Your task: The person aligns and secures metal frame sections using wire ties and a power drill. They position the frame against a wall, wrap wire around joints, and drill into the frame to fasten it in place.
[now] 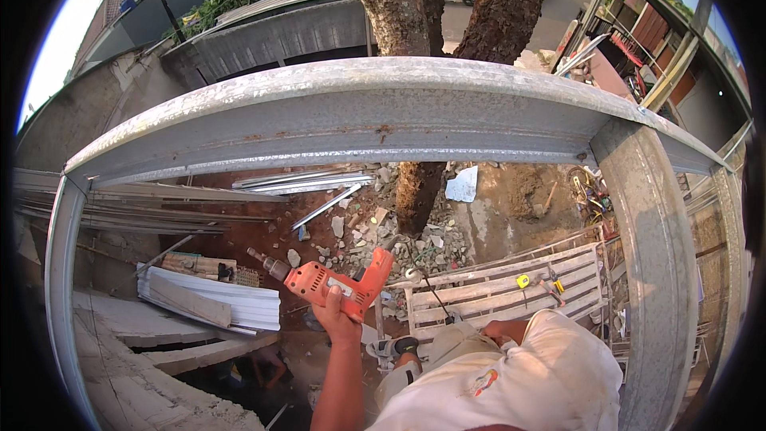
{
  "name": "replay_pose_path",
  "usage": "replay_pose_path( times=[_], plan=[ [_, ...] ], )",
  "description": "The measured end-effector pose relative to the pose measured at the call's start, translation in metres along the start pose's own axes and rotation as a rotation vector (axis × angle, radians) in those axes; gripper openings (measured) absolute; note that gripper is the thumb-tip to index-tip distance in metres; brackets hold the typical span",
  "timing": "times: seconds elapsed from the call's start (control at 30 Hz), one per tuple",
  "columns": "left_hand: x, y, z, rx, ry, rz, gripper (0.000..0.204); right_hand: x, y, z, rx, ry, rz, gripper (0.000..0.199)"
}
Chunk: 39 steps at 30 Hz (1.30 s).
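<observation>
My left hand [335, 318] is closed around the body of an orange power drill [317, 281], a little left of the middle. The drill's chuck [275, 267] points to the upper left, and its handle rises to the right. No wall or beam touches it. My right hand [507, 330] rests low by my trousers, partly covered by my white shirt. Its fingers are mostly hidden, and whether it holds anything does not show. In front of me a grey galvanized steel beam [351, 124] spans from left to right. A second steel beam [650, 255] joins it at the right.
Far below stands a slatted wooden platform [471, 297] bearing a yellow tape measure [523, 280] and a hammer [553, 295]. Rubble [435, 251] surrounds a tree trunk [419, 199]. White corrugated sheets [259, 315] and a broken concrete slab [144, 383] lie to the left.
</observation>
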State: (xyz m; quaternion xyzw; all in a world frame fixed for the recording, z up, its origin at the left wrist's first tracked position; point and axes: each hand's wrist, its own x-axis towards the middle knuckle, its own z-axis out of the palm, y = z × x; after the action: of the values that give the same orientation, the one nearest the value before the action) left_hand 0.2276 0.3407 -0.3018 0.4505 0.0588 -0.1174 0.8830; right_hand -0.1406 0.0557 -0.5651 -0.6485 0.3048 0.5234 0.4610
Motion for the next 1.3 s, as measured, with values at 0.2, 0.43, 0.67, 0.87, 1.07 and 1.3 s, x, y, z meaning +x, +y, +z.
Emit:
replay_pose_path(
  times=[0.2,0.43,0.67,0.87,1.07,1.3],
  plan=[
    [0.006,0.009,0.001,0.063,-0.025,-0.025,0.045,0.014,-0.002,0.012,-0.103,-0.045,0.098,0.037],
    [0.001,0.021,0.02,-0.025,-0.043,-0.173,0.037,0.041,0.014,0.045,-0.116,0.151,0.03,0.037],
    [-0.009,0.03,0.038,0.087,-0.149,-0.136,0.051,0.051,-0.085,0.039,0.187,0.326,-0.049,0.039],
    [-0.019,0.009,0.022,0.2,-0.17,-0.224,0.061,0.068,-0.146,0.03,0.294,0.291,-0.076,0.039],
    [-0.022,0.005,0.025,0.199,-0.203,-0.178,0.062,0.082,-0.176,0.032,0.342,0.257,-0.102,0.04],
    [-0.024,0.012,0.022,0.214,-0.22,-0.242,0.069,0.097,-0.197,0.039,0.385,0.228,-0.111,0.04]
  ],
)
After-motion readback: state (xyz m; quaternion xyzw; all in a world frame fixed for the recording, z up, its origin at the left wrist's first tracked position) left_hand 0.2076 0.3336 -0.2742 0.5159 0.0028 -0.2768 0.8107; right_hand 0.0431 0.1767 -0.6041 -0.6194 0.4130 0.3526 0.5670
